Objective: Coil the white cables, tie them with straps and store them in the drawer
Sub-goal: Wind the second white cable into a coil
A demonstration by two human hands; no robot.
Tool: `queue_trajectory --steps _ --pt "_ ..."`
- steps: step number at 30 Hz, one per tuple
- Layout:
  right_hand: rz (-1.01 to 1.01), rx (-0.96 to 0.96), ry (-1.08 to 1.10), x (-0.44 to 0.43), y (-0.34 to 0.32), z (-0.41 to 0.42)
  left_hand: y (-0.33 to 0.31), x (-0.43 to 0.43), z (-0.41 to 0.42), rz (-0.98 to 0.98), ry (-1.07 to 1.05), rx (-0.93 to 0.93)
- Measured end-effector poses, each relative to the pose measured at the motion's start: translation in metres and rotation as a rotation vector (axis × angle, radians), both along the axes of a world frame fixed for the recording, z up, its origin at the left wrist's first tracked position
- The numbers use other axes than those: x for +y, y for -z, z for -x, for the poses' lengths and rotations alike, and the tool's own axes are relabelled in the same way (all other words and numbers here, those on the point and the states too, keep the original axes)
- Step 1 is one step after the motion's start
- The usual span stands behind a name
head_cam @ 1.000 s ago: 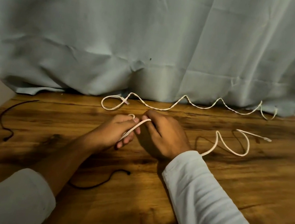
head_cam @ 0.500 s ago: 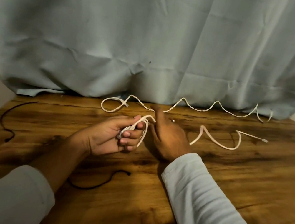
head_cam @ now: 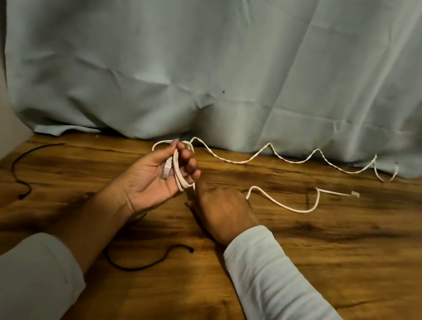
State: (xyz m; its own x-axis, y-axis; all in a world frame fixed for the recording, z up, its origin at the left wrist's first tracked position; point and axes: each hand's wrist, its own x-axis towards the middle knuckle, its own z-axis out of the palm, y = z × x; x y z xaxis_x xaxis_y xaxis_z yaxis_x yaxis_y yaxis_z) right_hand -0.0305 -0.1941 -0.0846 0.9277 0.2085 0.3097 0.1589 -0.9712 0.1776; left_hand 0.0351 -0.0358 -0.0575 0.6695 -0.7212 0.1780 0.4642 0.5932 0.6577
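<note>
Your left hand (head_cam: pixel 150 180) is palm up, with its fingers curled round a few small loops of the white cable (head_cam: pixel 177 171). The rest of that cable trails off to the right across the table (head_cam: pixel 326 263) and ends in a little plug (head_cam: pixel 355 194). Your right hand (head_cam: pixel 224 209) is just right of the loops with its back to you — I cannot tell if it pinches the cable or only touches it.

The cable looks light, soft and a bit springy, so the loops may pop open if you let go. Keep them tight in the left hand and take the loose part close to the loops.

A second white cable (head_cam: pixel 232 160) lies far back by the blue cloth (head_cam: pixel 222 50), its left end right behind your left fingers — do not catch it. One black strap (head_cam: pixel 141 268) lies near you, another (head_cam: pixel 18 169) at the left. No drawer shows.
</note>
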Motion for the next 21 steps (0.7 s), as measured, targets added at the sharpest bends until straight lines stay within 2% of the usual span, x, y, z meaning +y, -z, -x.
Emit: queue_trajectory --steps 5,9,15,18,21 --pt "0.034 -0.003 -0.121 0.009 -0.001 0.004 0.0 -0.002 -0.005 -0.009 -0.163 0.027" --pt "0.019 -0.051 -0.277 0.011 -0.007 0.008 0.002 0.0 -0.01 -0.127 -0.27 -0.007" --pt "-0.2 -0.111 -0.338 0.001 -0.023 0.017 0.012 -0.013 -0.006 -0.444 -0.448 -0.277" --pt "-0.297 -0.138 -0.318 -0.011 -0.025 0.015 0.022 -0.014 -0.004 -0.681 -0.512 -0.512" --pt "-0.389 -0.239 -0.242 -0.024 -0.028 0.017 0.023 -0.013 -0.002 -0.791 -0.41 -0.69"
